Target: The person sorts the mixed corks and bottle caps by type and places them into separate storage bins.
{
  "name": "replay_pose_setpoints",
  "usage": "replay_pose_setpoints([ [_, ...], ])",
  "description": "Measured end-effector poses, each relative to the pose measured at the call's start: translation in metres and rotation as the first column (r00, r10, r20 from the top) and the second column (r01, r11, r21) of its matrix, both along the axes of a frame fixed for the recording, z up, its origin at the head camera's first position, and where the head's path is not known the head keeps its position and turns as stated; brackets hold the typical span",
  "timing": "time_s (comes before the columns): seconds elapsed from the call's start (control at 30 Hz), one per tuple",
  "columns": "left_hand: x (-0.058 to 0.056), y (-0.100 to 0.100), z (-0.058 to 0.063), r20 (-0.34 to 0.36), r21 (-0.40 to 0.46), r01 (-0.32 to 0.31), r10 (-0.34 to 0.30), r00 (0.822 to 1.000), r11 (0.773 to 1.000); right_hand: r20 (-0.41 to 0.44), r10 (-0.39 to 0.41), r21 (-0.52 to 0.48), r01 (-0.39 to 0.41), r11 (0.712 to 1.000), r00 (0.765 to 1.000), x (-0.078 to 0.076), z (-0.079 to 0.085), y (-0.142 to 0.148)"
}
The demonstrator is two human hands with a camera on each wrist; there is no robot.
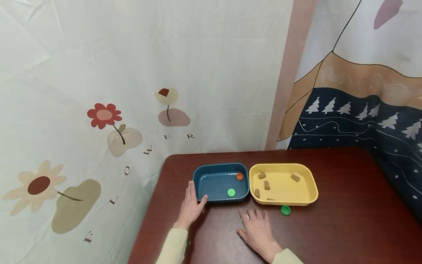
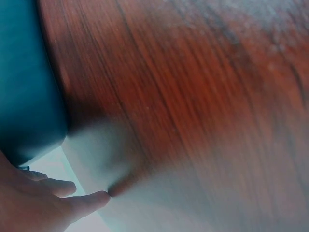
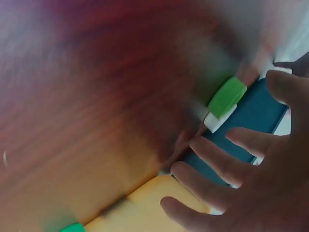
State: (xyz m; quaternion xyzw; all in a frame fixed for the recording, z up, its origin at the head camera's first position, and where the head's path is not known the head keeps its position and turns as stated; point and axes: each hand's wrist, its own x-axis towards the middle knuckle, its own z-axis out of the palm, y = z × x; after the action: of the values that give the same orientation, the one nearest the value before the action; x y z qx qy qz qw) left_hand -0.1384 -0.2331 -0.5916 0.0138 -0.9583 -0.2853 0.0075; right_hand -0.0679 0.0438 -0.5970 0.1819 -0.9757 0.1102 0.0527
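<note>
My left hand (image 1: pixel 190 208) rests with straight fingers along the left side of a blue tray (image 1: pixel 211 200), thumb near its front rim. Inside that tray lie a green bottle cap (image 1: pixel 231 193) and an orange bottle cap (image 1: pixel 239 176). My right hand (image 1: pixel 258 231) reaches palm down over the table in front of the trays, fingers spread. Close to its fingertips, the right wrist view shows a green cap (image 3: pixel 227 98) against a white cap (image 3: pixel 219 119); the hand mostly hides them in the head view. Another green cap (image 1: pixel 285 210) lies before the yellow tray (image 1: pixel 308 200).
Several cork stoppers (image 1: pixel 267 185) lie in the yellow tray, which stands right beside the blue one. Both sit on a dark red-brown wooden table (image 1: pixel 356 205). A printed cloth (image 1: pixel 224 73) hangs behind it. Something small and green (image 1: pixel 188 240) peeks out beside the left sleeve.
</note>
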Motion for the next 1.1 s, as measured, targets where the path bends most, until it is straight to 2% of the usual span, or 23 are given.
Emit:
replay_pose_setpoints([
  [0.2,0.0002,0.0002,0.001,0.006,0.004,-0.004,0.004,1.0,1.0,-0.048,-0.019,0.054,0.022,0.998,0.999,0.0005,-0.0015,-0.0058],
  [0.43,-0.0006,-0.0008,-0.0023,-0.002,0.0,-0.004,0.004,1.0,1.0,-0.135,0.008,0.063,0.001,0.998,0.991,0.0006,-0.0042,-0.0068],
  [0.6,-0.0014,-0.0008,-0.0023,0.005,0.004,0.001,-0.002,1.0,1.0,-0.138,0.02,0.065,-0.011,0.998,0.99,0.0,-0.0058,-0.0086],
  [0.83,-0.0024,-0.001,-0.0005,0.003,0.005,0.003,-0.003,1.0,1.0,-0.131,0.023,-0.034,-0.028,0.999,0.991,-0.0019,-0.0076,-0.0079],
  [1.1,-0.0006,-0.0008,-0.0018,-0.011,0.0,0.007,-0.007,1.0,1.0,-0.164,0.046,-0.155,-0.072,0.985,0.985,-0.0026,0.0009,-0.0015],
])
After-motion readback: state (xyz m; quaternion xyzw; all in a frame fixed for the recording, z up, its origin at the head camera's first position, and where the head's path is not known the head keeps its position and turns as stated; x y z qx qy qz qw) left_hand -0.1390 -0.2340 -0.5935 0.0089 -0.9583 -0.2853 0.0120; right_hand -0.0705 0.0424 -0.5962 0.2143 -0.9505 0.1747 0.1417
